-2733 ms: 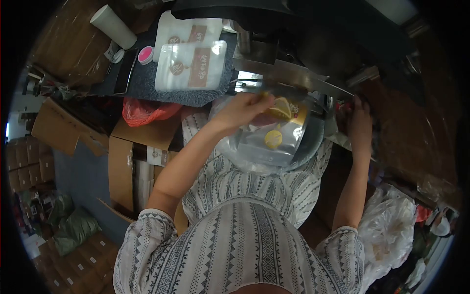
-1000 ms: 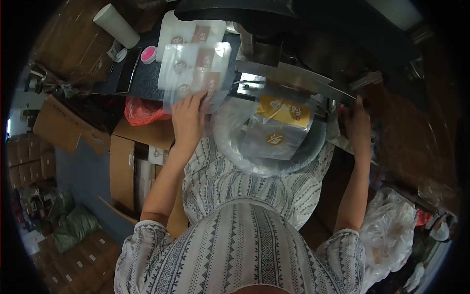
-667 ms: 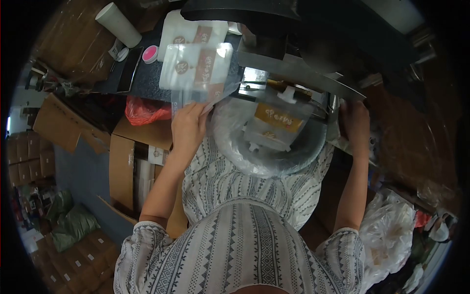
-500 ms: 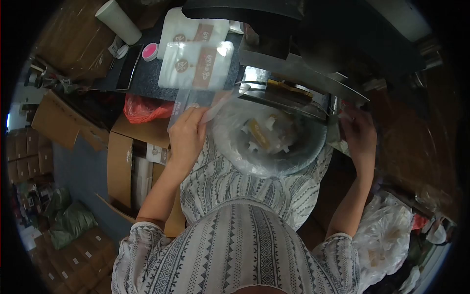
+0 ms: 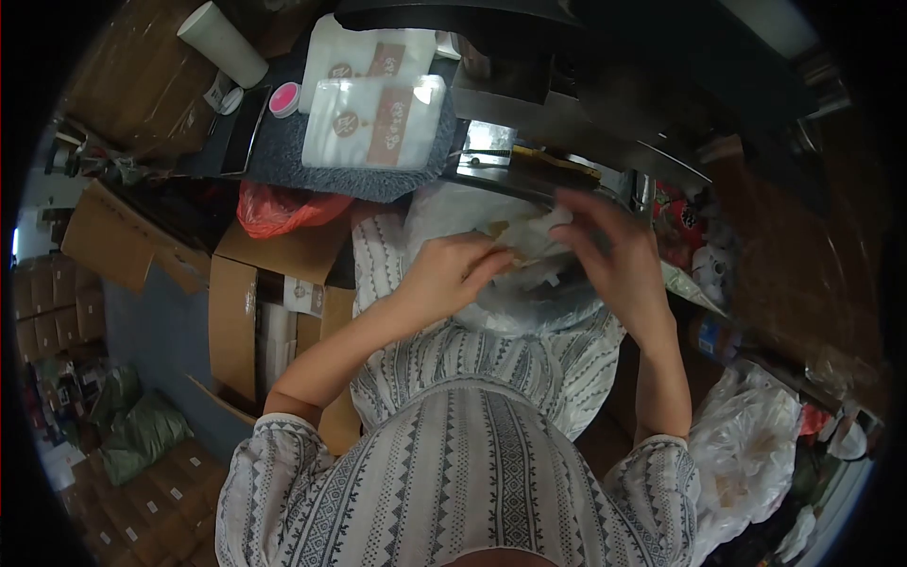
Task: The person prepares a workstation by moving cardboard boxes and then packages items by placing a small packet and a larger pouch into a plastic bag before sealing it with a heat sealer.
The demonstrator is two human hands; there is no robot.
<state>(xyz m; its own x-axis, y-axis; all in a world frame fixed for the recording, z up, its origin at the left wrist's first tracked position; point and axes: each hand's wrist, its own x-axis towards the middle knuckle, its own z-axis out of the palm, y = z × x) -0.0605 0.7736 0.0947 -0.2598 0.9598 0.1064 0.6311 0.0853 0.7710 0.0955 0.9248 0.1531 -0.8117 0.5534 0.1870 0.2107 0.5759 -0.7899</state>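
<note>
My left hand [image 5: 446,276] pinches a small translucent plastic bag [image 5: 531,234] with brown print, like the pouches on the table. Facing it from the right, my right hand [image 5: 614,260] has its thumb and fingers apart around the bag's far end; whether the thumb touches the bag is hard to tell. Both hands are over a round basin [image 5: 557,317] lined with clear plastic, which rests on my lap. The hands and the bag hide most of its contents. Two stacks of printed pouches [image 5: 364,128] lie on a grey fuzzy cloth [image 5: 274,156] at the upper left.
Beyond the basin, a dark machine [image 5: 586,123] overhangs the work area. A white cup [image 5: 223,45], a pink-topped jar [image 5: 284,99] and a phone [image 5: 248,129] sit at the upper left. Cardboard boxes [image 5: 231,326] and a red bag [image 5: 283,208] lie left; a clear plastic bag [image 5: 742,454] is right.
My left hand moved right with the bag, from beside the pouches to over the basin. My right hand came left from the items at the right and now faces the left one.
</note>
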